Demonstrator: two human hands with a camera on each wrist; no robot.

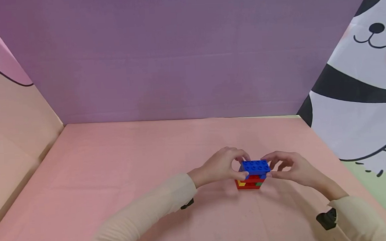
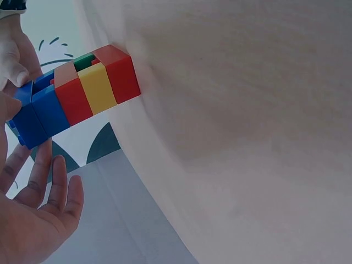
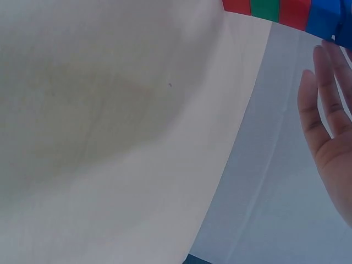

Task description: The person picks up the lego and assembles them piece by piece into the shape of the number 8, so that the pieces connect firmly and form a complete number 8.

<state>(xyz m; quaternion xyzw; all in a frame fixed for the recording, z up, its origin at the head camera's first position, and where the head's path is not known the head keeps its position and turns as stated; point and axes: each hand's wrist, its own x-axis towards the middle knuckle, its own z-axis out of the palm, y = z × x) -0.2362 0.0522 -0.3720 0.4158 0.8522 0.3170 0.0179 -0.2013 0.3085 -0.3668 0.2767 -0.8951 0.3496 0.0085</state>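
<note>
A stack of toy building bricks stands on the pink surface, topped by a studded blue brick (image 1: 255,167). Beneath that, the left wrist view shows another blue layer (image 2: 50,110), a red brick (image 2: 75,100), a yellow brick (image 2: 98,88) beside a green brick (image 2: 83,61), and a red brick (image 2: 122,74) at the bottom. My left hand (image 1: 219,166) pinches the left end of the top blue brick between thumb and index finger. At its right end, thumb and index finger of my right hand (image 1: 293,168) grip the same brick. The top brick appears seated on the stack.
The pink tabletop (image 1: 115,158) spreads around the stack. Behind it rises a purple backdrop (image 1: 175,55). A panel with a panda drawing (image 1: 356,125) borders the right side, and a beige panel (image 1: 12,146) the left.
</note>
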